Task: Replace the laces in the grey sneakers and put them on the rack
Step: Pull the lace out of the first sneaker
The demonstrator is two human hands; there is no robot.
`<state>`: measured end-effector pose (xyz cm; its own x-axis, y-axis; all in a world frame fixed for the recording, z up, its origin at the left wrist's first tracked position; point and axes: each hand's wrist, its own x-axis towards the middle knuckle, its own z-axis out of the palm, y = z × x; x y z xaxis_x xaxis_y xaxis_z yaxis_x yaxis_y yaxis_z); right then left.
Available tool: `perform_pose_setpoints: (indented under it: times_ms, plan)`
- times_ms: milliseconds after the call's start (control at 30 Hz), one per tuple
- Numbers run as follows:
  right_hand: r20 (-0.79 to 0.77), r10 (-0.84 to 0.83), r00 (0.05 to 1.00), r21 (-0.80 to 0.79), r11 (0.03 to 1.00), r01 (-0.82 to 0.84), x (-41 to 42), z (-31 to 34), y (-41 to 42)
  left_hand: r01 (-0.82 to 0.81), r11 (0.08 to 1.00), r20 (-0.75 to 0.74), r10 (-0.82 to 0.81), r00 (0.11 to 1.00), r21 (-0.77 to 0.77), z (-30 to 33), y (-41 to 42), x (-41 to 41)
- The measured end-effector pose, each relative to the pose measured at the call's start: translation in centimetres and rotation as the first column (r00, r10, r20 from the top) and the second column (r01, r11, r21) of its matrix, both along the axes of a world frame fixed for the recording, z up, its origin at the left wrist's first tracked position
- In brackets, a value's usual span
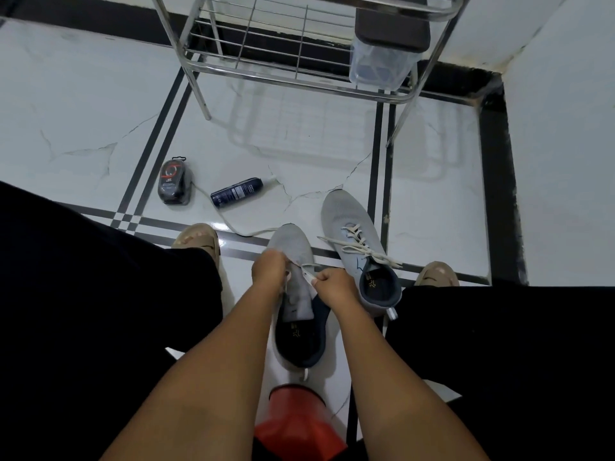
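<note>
One grey sneaker point(293, 247) lies unlaced on the floor, its mate point(352, 234) laced beside it.

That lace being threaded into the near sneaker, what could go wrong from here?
The lace trails loose across the floor past the spray can; pulling it through might drag or snag there. The right hand pinches only its tip, so it could slip. The left hand covers the eyelets, hiding a possible missed hole.
</note>
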<state>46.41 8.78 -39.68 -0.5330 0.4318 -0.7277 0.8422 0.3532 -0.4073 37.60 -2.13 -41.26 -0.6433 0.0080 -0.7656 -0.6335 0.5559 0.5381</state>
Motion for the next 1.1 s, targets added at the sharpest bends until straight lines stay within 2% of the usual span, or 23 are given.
perform_pose_setpoints:
  times_ms: [33, 67, 100, 133, 167, 267, 333, 433, 567, 600, 633, 667, 700, 733, 800, 933, 1100]
  plan:
    - [-0.011, -0.005, 1.0, -0.013, 1.0, 0.004, -0.1, 0.1, 0.0, -0.319, 0.931, 0.12, 0.301, 0.946, 0.178, 0.2, -0.1, -0.5]
    - [-0.024, 0.002, 1.0, -0.025, 1.0, -0.002, -0.3, 0.2, -0.1, -0.591, 0.76, 0.24, 0.542, 0.806, 0.27, 0.5, -0.4, -0.5]
    - [-0.033, 0.019, 0.999, -0.031, 0.999, -0.02, -0.5, 0.3, -0.2, -0.749, 0.595, 0.323, 0.676, 0.662, 0.291, 0.8, -0.8, -0.5]
    - [-0.038, 0.036, 0.999, -0.032, 0.999, -0.037, -0.6, 0.3, -0.4, -0.815, 0.495, 0.369, 0.728, 0.578, 0.3, 0.7, -1.2, -0.5]
    - [-0.041, 0.052, 0.998, -0.028, 0.998, -0.053, -0.8, 0.2, -0.7, -0.829, 0.468, 0.387, 0.735, 0.557, 0.304, 0.7, -1.4, -0.3]
    - [0.0, 0.05, 0.999, 0.005, 0.999, -0.05, -0.7, -0.5, -0.9, -0.763, 0.565, 0.38, 0.662, 0.646, 0.312, 0.7, -1.5, 0.2]
    - [0.026, 0.031, 0.999, 0.032, 0.999, -0.032, -0.7, -0.8, -0.9, -0.737, 0.596, 0.378, 0.633, 0.675, 0.318, 0.7, -1.5, 0.6]
    - [0.017, 0.044, 0.999, 0.037, 0.998, -0.044, -1.1, -0.4, -1.0, -0.783, 0.532, 0.357, 0.697, 0.622, 0.324, 0.6, -1.5, 1.1]
    - [0.002, 0.054, 0.999, 0.077, 0.996, -0.054, -1.6, -0.8, -1.6, -0.821, 0.516, 0.259, 0.781, 0.568, 0.245, 0.5, -1.7, 1.5]
    - [0.009, 0.063, 0.998, 0.092, 0.994, -0.063, -1.6, -0.8, -1.7, -0.776, 0.588, 0.209, 0.748, 0.629, 0.23, 0.5, -1.8, 1.5]
    - [0.019, 0.088, 0.996, 0.11, 0.99, -0.09, -1.5, -0.8, -1.6, -0.663, 0.73, 0.106, 0.655, 0.748, 0.167, 0.3, -2.0, 1.5]
    - [0.027, 0.134, 0.991, 0.128, 0.982, -0.136, -1.4, -0.7, -1.6, -0.393, 0.919, -0.023, 0.393, 0.919, 0.025, -0.2, -2.2, 1.4]
    - [0.027, 0.184, 0.982, 0.142, 0.972, -0.186, -1.2, -0.6, -1.4, -0.097, 0.99, -0.088, 0.088, 0.992, -0.104, -0.4, -2.3, 1.6]
    - [0.019, 0.227, 0.974, 0.136, 0.964, -0.227, -1.1, -0.6, -1.3, 0.123, 0.969, -0.141, -0.156, 0.978, -0.216, -0.5, -2.4, 1.8]
    - [-0.034, 0.269, 0.962, 0.09, 0.96, -0.265, -1.0, -0.8, -1.2, 0.326, 0.896, -0.172, -0.387, 0.906, -0.3, -0.3, -2.3, 2.3]
    - [-0.112, 0.266, 0.957, 0.074, 0.963, -0.259, -0.9, -0.7, -2.0, 0.39, 0.828, -0.274, -0.516, 0.812, -0.404, -0.1, -1.5, 3.3]
    - [-0.113, 0.212, 0.971, 0.067, 0.976, -0.205, -0.9, -0.8, -2.3, 0.371, 0.816, -0.37, -0.544, 0.753, -0.443, 0.2, -0.8, 3.7]
